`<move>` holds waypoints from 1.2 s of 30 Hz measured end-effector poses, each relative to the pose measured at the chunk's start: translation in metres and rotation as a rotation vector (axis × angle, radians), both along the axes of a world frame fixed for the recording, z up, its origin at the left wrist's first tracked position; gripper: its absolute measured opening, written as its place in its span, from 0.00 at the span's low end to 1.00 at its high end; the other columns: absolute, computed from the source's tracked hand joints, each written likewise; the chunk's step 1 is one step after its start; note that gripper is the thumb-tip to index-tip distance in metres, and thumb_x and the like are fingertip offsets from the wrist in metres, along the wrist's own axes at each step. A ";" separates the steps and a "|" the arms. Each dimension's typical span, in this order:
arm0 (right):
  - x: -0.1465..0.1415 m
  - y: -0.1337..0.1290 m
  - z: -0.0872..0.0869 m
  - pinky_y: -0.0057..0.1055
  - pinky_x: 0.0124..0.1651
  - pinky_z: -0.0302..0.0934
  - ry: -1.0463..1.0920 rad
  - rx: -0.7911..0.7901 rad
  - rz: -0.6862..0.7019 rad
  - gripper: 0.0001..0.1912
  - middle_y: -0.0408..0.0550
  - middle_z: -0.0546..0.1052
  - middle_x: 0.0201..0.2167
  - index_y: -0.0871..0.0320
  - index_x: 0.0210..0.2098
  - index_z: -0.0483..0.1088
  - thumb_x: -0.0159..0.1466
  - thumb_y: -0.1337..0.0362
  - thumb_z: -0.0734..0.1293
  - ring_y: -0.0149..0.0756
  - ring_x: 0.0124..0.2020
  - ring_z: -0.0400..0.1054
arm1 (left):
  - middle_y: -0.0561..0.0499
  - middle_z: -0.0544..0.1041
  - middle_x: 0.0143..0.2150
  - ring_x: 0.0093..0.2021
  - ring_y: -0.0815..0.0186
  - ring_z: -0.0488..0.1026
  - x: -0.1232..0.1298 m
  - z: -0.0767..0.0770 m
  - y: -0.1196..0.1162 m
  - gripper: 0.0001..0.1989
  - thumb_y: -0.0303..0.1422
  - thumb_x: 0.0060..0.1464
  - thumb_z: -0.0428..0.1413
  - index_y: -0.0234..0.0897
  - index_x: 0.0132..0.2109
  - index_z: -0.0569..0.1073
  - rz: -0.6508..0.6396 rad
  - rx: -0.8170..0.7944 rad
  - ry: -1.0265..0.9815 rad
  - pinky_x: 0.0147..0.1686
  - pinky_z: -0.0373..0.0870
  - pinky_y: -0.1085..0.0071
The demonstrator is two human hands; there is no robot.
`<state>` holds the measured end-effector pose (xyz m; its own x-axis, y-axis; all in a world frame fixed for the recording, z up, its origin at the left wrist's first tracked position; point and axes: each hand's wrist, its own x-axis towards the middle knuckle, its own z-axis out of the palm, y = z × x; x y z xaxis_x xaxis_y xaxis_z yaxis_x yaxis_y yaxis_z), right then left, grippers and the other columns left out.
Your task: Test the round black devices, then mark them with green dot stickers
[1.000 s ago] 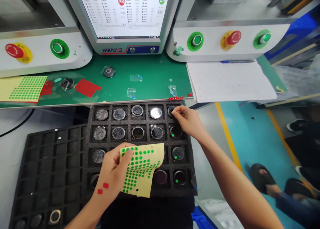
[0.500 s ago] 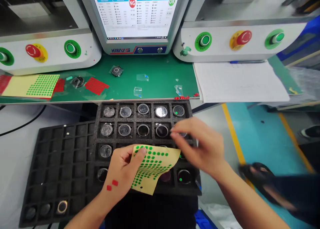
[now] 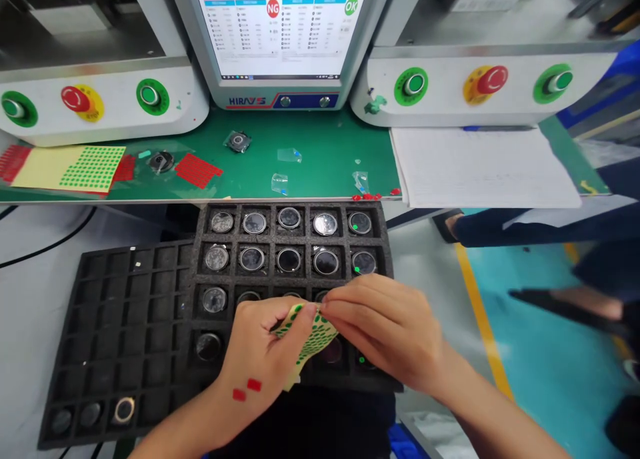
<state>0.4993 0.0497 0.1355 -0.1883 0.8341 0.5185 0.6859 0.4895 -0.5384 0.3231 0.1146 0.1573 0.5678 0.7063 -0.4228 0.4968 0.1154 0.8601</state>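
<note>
My left hand (image 3: 267, 352) grips a yellow sheet of round green stickers (image 3: 319, 340), with the thumb on top. My right hand (image 3: 393, 325) has its fingers pinched together at the sheet's upper right edge; whether a loose sticker is between the fingertips is hidden. Two red stickers (image 3: 247, 389) lie on the back of my left hand. Under both hands is a black foam tray (image 3: 196, 312) of round watch faces in square pockets. A watch face (image 3: 326, 261) shows above my right fingers. Another watch face (image 3: 363, 262), in the right column, bears a green dot.
A second foam tray (image 3: 117, 322) lies at left, with a few watch faces in its bottom row. Across the green bench (image 3: 325, 159) are sticker sheets (image 3: 93, 167), plastic scraps and papers (image 3: 480, 169). Behind stand a monitor (image 3: 280, 39) and button panels. A person's legs (image 3: 530, 225) show at right.
My right hand has moved down and left from over the tray's right column to the sheet, its fingers closing there. The sheet has bent and tilted in my left hand.
</note>
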 end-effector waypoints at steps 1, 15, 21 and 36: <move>0.000 -0.001 0.000 0.32 0.33 0.67 -0.006 -0.001 -0.003 0.04 0.49 0.80 0.33 0.64 0.39 0.72 0.64 0.75 0.66 0.35 0.32 0.72 | 0.53 0.70 0.21 0.22 0.70 0.63 0.000 0.000 0.000 0.24 0.42 0.61 0.49 0.34 0.22 0.72 0.000 0.010 0.006 0.23 0.58 0.76; 0.001 -0.002 -0.004 0.34 0.35 0.71 -0.117 0.120 -0.001 0.10 0.52 0.82 0.35 0.65 0.39 0.74 0.69 0.71 0.60 0.37 0.35 0.74 | 0.54 0.64 0.18 0.21 0.71 0.61 0.000 0.002 0.000 0.23 0.41 0.58 0.52 0.35 0.18 0.66 0.055 -0.053 -0.063 0.21 0.57 0.76; 0.001 -0.005 0.000 0.35 0.37 0.71 -0.124 0.114 0.032 0.14 0.53 0.82 0.37 0.65 0.39 0.74 0.71 0.71 0.57 0.37 0.36 0.74 | 0.57 0.53 0.18 0.20 0.74 0.51 0.000 0.004 0.004 0.22 0.39 0.59 0.48 0.36 0.19 0.58 -0.002 0.005 -0.042 0.19 0.49 0.74; -0.004 -0.012 -0.002 0.38 0.41 0.65 -0.278 0.195 0.043 0.20 0.48 0.82 0.38 0.63 0.40 0.76 0.71 0.71 0.53 0.39 0.36 0.72 | 0.57 0.54 0.15 0.18 0.73 0.51 0.006 0.013 0.016 0.22 0.37 0.58 0.45 0.36 0.18 0.52 -0.224 0.230 0.138 0.20 0.45 0.70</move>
